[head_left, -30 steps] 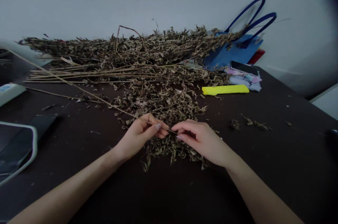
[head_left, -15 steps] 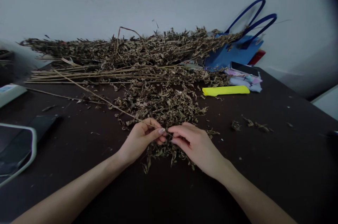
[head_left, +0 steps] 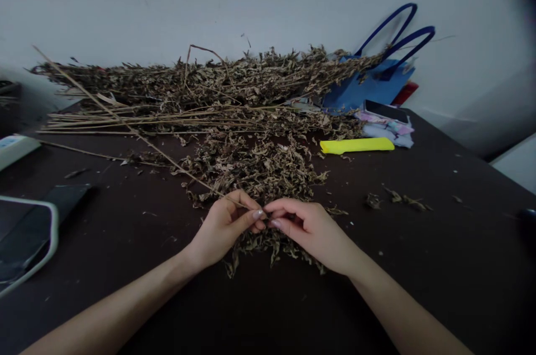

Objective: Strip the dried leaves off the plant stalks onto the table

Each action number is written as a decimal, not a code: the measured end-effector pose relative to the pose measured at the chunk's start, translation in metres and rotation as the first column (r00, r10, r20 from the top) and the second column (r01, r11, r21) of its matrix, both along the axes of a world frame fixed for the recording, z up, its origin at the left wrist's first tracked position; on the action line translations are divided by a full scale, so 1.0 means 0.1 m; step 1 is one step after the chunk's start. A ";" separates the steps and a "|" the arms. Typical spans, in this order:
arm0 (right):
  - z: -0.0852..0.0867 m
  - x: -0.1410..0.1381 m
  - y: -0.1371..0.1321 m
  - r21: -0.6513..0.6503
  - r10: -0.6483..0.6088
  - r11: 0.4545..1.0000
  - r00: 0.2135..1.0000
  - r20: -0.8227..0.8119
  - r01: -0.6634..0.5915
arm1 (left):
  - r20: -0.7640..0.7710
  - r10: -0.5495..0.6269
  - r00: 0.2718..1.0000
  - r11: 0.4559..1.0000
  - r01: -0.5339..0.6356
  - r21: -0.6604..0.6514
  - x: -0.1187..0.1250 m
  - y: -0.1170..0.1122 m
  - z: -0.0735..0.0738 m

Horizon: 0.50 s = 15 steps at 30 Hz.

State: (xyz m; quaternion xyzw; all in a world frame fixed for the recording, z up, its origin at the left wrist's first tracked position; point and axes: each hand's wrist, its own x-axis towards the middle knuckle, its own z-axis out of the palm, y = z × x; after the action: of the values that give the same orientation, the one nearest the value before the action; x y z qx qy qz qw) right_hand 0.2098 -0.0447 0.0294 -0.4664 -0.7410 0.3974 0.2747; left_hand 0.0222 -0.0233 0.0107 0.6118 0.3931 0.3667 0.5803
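Note:
A long dried plant stem slants from the upper left down into my left hand, pinched between its thumb and fingers. Close beside it, my right hand is closed in a pinch at the lower end of the stem; its fingertips nearly touch the left ones, and what lies exactly between them is partly hidden. Beneath and behind both hands spreads a heap of loose dried leaves, with some of it showing below the fingers.
Bare stalks and a thick bundle of dried leafy plants lie along the wall. At right are a blue bag, a phone on a cloth, and a yellow strip. Leaf scraps dot the dark table.
The stem's far end now reaches farther up and left, over the bundle. Its lower end has been drawn through my hands, which remain in nearly the same place.

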 end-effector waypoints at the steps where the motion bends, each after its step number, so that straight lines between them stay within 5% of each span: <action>1: -0.01 0.00 0.00 -0.021 -0.004 1.000 1.000 -0.028 0.003 | -0.012 0.009 1.000 1.000 -0.008 0.018 0.00 0.00 0.00; 15: -0.14 -0.04 0.05 -0.017 -0.066 0.998 0.982 -0.174 0.064 | 0.040 0.052 0.998 0.997 -0.049 -0.060 0.04 -0.05 -0.04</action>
State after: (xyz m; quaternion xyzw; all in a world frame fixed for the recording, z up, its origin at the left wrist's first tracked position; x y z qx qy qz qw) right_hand 0.2062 -0.0402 0.0152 -0.4553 -0.6962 0.4316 0.3489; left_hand 0.0259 -0.0286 0.0069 0.5766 0.4071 0.3820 0.5966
